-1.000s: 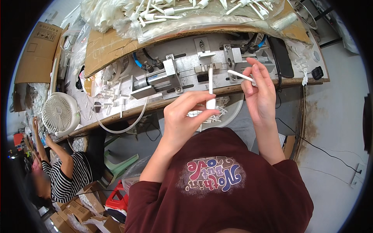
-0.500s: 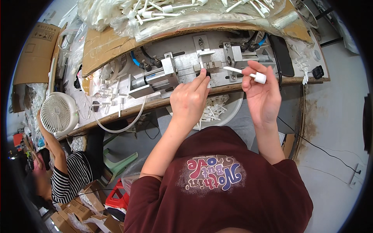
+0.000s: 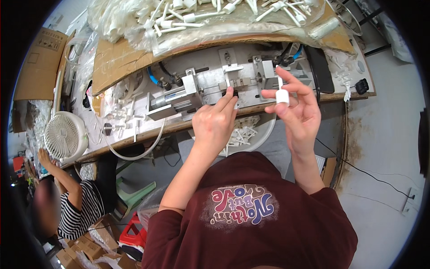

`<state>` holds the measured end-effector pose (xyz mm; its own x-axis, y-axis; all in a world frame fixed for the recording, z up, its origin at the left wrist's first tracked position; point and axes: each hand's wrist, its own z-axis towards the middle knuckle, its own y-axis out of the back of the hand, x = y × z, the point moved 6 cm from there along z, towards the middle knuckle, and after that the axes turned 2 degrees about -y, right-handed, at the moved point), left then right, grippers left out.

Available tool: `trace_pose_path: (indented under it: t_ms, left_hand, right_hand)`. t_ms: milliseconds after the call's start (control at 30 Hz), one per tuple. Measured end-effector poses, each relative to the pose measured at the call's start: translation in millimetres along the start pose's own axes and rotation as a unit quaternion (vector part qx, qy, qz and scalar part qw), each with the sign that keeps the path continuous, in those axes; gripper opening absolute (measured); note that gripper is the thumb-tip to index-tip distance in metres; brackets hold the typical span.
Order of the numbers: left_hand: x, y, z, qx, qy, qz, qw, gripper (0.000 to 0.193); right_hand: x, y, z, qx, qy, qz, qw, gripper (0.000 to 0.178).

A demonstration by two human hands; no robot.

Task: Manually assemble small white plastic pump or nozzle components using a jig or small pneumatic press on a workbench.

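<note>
My left hand point(image 3: 214, 124) reaches to the metal clamping fixture point(image 3: 237, 83) on the bench. Its index and middle fingers are stretched together, tips at the small centre block; a white bit shows by the fingertips, but the thumb and whatever lies beneath are hidden. To the right, above the bench's front edge, my right hand point(image 3: 303, 119) pinches a white plastic part with a round cap and thin stem point(image 3: 282, 96). The cap sits against the thumb, with the stem pointing up, away from me. The other right fingers are loosely spread.
Beneath the bench edge stands a white basket point(image 3: 264, 141) of white parts. A plastic-covered heap of similar parts point(image 3: 192, 20) lies on cardboard behind the fixture. Leftward are a white fan point(image 3: 66, 136) and a co-worker in a striped shirt point(image 3: 80, 208). A black phone-like slab point(image 3: 320, 69) lies right.
My right hand has turned the white part from pointing left to pointing away from me, with the cap now at the thumb. My left hand stays at the fixture. The view has shifted slightly.
</note>
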<state>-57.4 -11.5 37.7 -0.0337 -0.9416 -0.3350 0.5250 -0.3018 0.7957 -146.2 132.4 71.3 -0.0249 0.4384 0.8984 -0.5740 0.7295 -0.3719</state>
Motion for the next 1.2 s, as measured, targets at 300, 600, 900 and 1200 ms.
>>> trace_pose_path:
  t_ms: [300, 600, 900, 1200]
  left_hand:
    - [3.2, -1.1, 0.0, 0.008, 0.004, -0.009, 1.000, 0.024]
    - [-6.6, 13.1, -24.5, 0.135, 0.014, -0.181, 0.974, 0.025]
    - [-7.8, -10.1, -52.5, 0.258, 0.037, -0.227, 0.938, 0.024]
    - [-11.9, -31.6, -58.2, 0.278, -0.001, -0.226, 0.933, 0.025]
  right_hand:
    - [2.6, -7.5, -2.2, 0.024, 0.088, -0.251, 0.964, 0.032]
    - [-15.9, -25.8, -2.8, 0.123, 0.198, -0.503, 0.832, 0.030]
    - [-52.2, -38.5, -3.2, 0.188, 0.226, -0.624, 0.724, 0.023]
    - [-55.3, -46.0, 0.0, 0.179, 0.234, -0.669, 0.682, 0.022]
